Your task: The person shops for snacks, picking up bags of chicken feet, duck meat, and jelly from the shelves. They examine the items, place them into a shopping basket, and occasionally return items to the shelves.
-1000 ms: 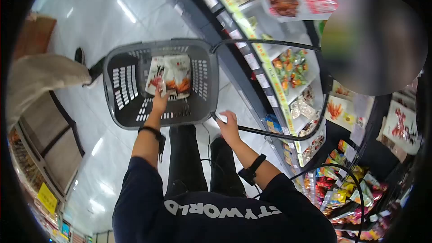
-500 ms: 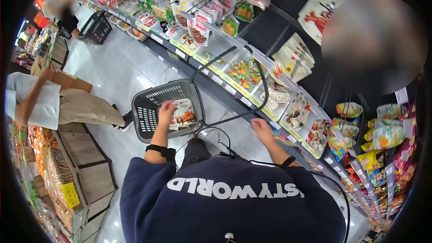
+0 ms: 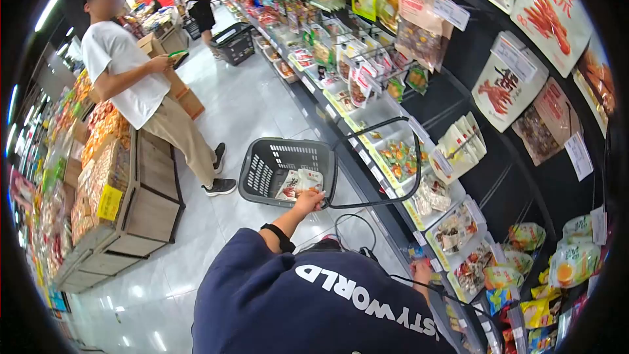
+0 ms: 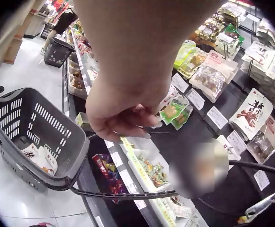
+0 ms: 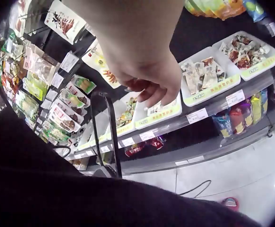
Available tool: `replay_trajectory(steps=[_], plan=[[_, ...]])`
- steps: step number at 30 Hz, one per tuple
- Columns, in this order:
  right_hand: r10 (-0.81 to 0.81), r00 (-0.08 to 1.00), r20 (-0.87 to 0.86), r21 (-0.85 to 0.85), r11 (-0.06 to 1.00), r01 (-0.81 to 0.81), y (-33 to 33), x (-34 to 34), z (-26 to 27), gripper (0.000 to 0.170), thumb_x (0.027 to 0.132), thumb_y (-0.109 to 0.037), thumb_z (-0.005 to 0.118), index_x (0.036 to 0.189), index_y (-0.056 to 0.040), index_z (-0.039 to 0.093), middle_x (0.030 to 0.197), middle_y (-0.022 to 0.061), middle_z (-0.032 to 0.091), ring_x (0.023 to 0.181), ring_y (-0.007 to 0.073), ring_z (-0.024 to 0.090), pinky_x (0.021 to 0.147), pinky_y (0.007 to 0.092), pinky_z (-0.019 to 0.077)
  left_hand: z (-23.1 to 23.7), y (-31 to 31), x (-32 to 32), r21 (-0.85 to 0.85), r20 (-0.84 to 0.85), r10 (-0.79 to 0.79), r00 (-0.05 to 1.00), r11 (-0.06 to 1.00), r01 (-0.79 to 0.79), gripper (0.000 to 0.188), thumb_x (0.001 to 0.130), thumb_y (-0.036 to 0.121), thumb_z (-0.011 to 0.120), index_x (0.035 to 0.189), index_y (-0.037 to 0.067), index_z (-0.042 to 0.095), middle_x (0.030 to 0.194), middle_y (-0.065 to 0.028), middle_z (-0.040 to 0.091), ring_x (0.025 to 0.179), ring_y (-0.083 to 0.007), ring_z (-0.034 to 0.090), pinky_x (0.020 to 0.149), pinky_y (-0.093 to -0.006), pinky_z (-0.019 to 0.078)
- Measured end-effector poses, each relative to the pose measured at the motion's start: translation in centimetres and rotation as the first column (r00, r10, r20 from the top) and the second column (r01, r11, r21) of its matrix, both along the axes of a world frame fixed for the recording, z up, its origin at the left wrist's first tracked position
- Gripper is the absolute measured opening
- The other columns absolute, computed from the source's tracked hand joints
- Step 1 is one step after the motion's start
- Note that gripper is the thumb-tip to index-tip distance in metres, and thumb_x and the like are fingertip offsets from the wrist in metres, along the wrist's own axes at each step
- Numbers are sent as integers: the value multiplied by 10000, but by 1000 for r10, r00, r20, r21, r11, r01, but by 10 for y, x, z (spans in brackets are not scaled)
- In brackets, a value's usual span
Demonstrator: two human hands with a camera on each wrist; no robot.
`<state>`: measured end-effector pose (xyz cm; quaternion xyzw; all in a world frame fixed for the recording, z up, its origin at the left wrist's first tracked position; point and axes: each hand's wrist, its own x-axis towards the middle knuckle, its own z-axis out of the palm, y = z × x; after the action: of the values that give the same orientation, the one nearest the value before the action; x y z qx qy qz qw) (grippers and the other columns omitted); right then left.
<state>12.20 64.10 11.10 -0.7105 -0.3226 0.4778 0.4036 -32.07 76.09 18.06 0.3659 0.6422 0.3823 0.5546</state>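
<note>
- Over the near, shelf-side corner of the grey basket (image 3: 288, 157): left hand (image 3: 309, 200), fingers loosely bent, nothing in its grasp that I can see; I cannot tell whether it brushes the rim.
- In front of the shelf (image 5: 173, 126): right hand (image 5: 149, 80), fingers likewise loosely bent, holding nothing I can make out.
- Handle (image 4: 123, 195), one, black: a slim loop swung out from the basket toward the shelf. I judge it firm, smooth and free to pivot at the rim. I would wrap the fingers fully round the middle of the bar.
- Basket, as located: slotted walls, standing on the tiled floor (image 3: 229, 229) just beside the shelf, so far as I can tell. I take it for stiff plastic, light at this load and hard to damage; the rim serves as my second hold.
- Packets (image 3: 303, 183), mostly white, inside the basket at the bottom. I expect light, soft goods in slick film; I would pinch a sealed edge and spare the middle.
- Trays (image 5: 262, 67), white, with small wrapped pieces, along the shelf; larger pouches (image 3: 555, 16) hang above.
- Farther out: a person in a white shirt (image 3: 128, 75), standing; a second basket (image 3: 234, 42), dark, well apart from mine.
</note>
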Motion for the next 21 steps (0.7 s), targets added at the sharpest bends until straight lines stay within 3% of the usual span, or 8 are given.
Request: replay_trajectory(steps=[2, 4, 5, 6, 7, 15, 16, 21], plan=[[-14, 999, -42, 0, 1000, 14, 1, -7, 15, 181, 753, -147, 435, 660, -29, 537, 643, 62, 548, 471, 99, 471, 404, 205, 350, -14, -1, -4, -47, 43, -30, 999, 998, 33, 292, 740, 274, 559, 581, 30, 531, 520, -54, 524, 418, -107, 480, 402, -223, 396], [204, 909, 363, 155, 949, -275, 6, -12, 15, 137, 716, -122, 466, 638, -28, 530, 629, 62, 540, 471, 110, 472, 414, 218, 367, -22, 1, -7, -52, -54, -115, 992, 992, 113, 210, 726, 219, 557, 659, 20, 566, 582, -64, 559, 473, -125, 526, 443, -231, 430], [170, 954, 248, 225, 948, -227, 11, -12, -1, 106, 683, -102, 488, 625, -21, 526, 585, 57, 522, 454, 124, 465, 409, 243, 374, -69, 4, -14, 17, 107, -91, 990, 996, 90, 179, 719, 203, 557, 699, 27, 582, 602, -59, 567, 505, -127, 541, 467, -236, 441], [13, 987, -161, -40, 999, -20, 16, -20, 25, 120, 721, -128, 477, 647, -46, 525, 584, 37, 511, 507, 106, 471, 467, 204, 384, -39, -1, -5, -58, -20, -105, 994, 993, 104, 155, 721, 182, 542, 724, 34, 589, 628, -57, 575, 537, -129, 550, 480, -236, 446], [-44, 957, -288, 60, 996, 64, 19, -14, 1, 133, 715, -116, 471, 637, -18, 514, 586, 54, 510, 504, 120, 474, 482, 220, 411, -13, -8, 3, -96, -38, -102, 994, 991, 98, 155, 722, 171, 532, 760, 31, 587, 656, -57, 582, 553, -124, 549, 484, -232, 444], [522, 802, 290, 94, 818, -567, 73, -26, 3, 204, 730, -168, 472, 613, -7, 518, 554, 59, 513, 487, 138, 508, 414, 228, 377, -4, -39, -27, 24, 3, -243, 970, 970, 243, 228, 721, 233, 538, 809, 25, 564, 706, -53, 583, 576, -139, 555, 512, -241, 456], [337, 941, 9, -201, 923, -328, 84, -47, 28, 225, 746, -198, 475, 621, -19, 527, 551, 45, 521, 473, 125, 513, 385, 224, 347, 18, -51, -31, -49, -41, -183, 982, 982, 181, 231, 733, 255, 525, 808, 40, 562, 723, -42, 581, 596, -126, 549, 511, -226, 433], [443, 896, -5, -29, 896, -443, 110, -74, 36, 265, 770, -259, 447, 641, -34, 504, 534, 44, 494, 350, 115, 395, 311, 228, 279, -14, -81, -74, -164, -120, 39, 992, 985, -59, 231, 724, 292, 518, 772, 72, 569, 681, -37, 581, 564, -122, 550, 464, -236, 431]])
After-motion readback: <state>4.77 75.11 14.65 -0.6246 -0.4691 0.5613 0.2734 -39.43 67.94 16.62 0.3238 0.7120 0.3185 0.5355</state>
